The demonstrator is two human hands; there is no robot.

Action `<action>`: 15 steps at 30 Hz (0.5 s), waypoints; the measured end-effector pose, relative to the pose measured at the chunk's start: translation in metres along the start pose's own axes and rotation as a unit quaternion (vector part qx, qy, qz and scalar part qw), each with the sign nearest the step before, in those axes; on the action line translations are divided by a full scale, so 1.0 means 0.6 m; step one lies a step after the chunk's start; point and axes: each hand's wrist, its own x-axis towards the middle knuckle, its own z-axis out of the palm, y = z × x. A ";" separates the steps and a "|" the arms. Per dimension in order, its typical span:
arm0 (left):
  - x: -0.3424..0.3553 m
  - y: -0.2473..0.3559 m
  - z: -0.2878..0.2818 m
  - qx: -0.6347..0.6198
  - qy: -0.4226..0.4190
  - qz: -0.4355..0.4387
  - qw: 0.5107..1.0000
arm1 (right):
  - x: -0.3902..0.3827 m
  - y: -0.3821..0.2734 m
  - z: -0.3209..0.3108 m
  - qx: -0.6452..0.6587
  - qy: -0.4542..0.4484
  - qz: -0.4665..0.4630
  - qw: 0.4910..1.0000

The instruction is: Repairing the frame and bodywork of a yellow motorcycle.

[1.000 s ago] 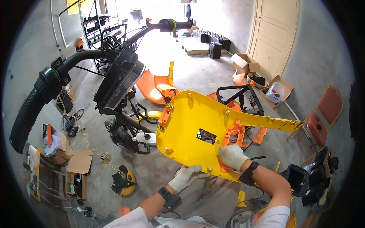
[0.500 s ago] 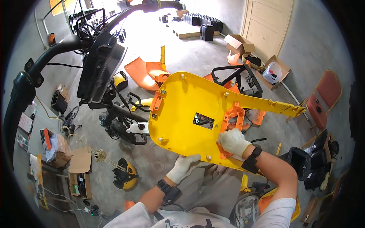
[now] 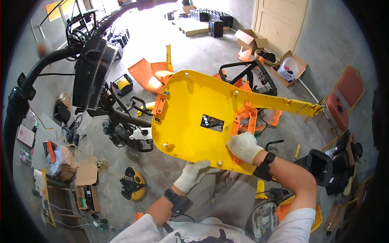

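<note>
Grey concrete floor (image 3: 190,56) strewn with parts and cartons. Wooden pallet (image 3: 192,30) sits toward far edge, black block (image 3: 216,29) just beside its right end. Near right edge: two open cardboard boxes (image 3: 250,39), small orange piece (image 3: 244,55) to their left, red-padded chair (image 3: 351,87) nearer. Mid-floor, orange panels (image 3: 144,77). Toward left edge, flap-open carton (image 3: 86,173); yellow-and-black rounded piece (image 3: 139,193) to its right, coiled pale hose (image 3: 102,165) between.

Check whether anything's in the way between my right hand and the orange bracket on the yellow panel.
Nothing visible is: your gloved right hand is right at the near end of the orange bracket. Your left hand is off to the side, at the near edge of the yellow panel.
</note>
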 end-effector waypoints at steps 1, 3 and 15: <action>0.000 0.004 0.005 0.010 0.011 -0.004 1.000 | -0.002 0.000 0.001 -0.002 0.020 -0.002 1.000; 0.001 0.004 0.008 0.006 0.005 0.005 1.000 | 0.012 0.003 0.022 0.002 0.003 0.013 1.000; -0.001 0.006 0.007 -0.012 -0.010 -0.005 1.000 | 0.041 0.001 0.001 -0.049 -0.101 0.026 0.993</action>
